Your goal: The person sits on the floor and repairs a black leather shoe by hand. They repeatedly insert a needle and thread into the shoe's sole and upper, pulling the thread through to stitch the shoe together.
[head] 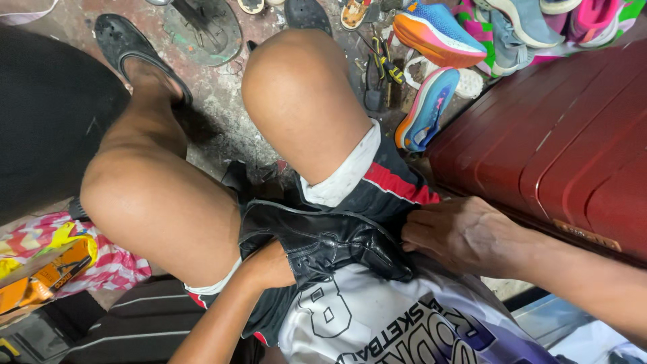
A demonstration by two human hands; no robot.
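A black leather shoe [323, 239] lies across my lap between my bare knees. My left hand [269, 266] is pushed inside the shoe's opening, so only the wrist and the base of the hand show. My right hand [458, 232] rests against the shoe's right end, fingers curled on its edge. Whether the right hand also holds a small tool is hidden.
A dark red ribbed hard case [566, 141] stands close on the right. Several bright sports shoes [438, 34] lie on the dirty floor ahead, with hand tools [381, 64] and a round metal stand [202, 30]. A striped bag [114, 263] sits at left.
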